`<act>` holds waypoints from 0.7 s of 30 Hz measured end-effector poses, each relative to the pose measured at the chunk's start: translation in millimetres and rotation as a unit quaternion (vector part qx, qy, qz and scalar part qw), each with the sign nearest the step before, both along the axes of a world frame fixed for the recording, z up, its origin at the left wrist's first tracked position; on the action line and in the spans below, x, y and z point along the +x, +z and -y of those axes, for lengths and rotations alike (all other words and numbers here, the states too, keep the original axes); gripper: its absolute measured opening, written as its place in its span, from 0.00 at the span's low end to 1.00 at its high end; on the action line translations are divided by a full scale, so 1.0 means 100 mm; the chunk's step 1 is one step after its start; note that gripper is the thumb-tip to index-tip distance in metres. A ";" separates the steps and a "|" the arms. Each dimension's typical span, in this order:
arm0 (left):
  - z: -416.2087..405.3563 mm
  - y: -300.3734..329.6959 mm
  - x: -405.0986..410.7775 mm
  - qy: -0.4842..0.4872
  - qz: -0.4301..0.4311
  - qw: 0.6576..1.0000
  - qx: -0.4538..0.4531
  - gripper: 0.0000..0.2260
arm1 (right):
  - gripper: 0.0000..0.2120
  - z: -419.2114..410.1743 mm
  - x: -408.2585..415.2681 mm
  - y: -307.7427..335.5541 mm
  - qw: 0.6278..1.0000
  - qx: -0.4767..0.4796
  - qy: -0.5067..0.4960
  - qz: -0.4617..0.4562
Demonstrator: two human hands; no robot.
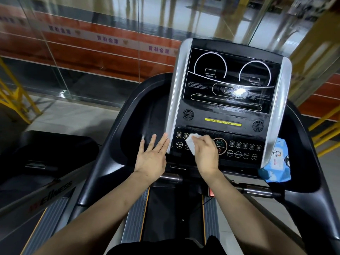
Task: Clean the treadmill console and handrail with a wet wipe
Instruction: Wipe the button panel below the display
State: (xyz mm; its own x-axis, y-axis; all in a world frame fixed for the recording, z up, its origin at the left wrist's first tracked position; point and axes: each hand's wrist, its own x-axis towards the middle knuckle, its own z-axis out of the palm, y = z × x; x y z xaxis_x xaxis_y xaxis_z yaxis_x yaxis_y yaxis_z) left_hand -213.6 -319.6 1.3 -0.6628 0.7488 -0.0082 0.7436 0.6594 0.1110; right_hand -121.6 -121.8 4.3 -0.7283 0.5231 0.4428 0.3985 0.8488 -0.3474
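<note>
The treadmill console (226, 100) is black with silver side rails, a glossy display above and a button panel (239, 150) below. My right hand (206, 153) presses a folded white wet wipe (191, 144) onto the left part of the button panel, near the INCLINE buttons. Just left of the console's lower silver edge, my left hand (152, 157) is held flat with fingers spread and holds nothing. The black handrail (114, 144) curves around the console on both sides, with short chrome grips (170, 178) below it.
A blue pack of wet wipes (276, 162) lies in the tray at the console's right. The running belt (173, 214) lies below my arms. Another treadmill (46, 162) stands to the left. A glass wall (92, 52) is ahead and yellow railings (16, 100) stand at both sides.
</note>
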 end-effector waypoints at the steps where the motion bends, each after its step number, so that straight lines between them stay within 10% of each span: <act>1: 0.00 0.00 0.00 -0.001 0.000 1.000 0.000 0.30 | 0.16 -0.04 0.03 0.00 1.000 -0.022 -0.016 -0.014; 10: 0.00 0.02 -0.01 -0.007 0.001 1.000 0.004 0.32 | 0.09 0.22 0.06 0.08 0.993 -0.064 0.008 -0.102; 21: 0.10 -0.01 0.07 0.012 0.027 0.999 0.012 0.36 | 0.13 0.35 -0.36 0.15 0.989 0.021 0.120 0.087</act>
State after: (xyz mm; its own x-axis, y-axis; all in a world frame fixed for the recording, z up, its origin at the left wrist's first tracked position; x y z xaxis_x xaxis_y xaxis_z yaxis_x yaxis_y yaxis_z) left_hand -206.5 -329.3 0.6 -0.6794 0.7333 -0.0273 0.7202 0.6734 0.1669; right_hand -158.1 -156.9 18.9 -0.8963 0.3101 0.3170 0.2349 0.9384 -0.2535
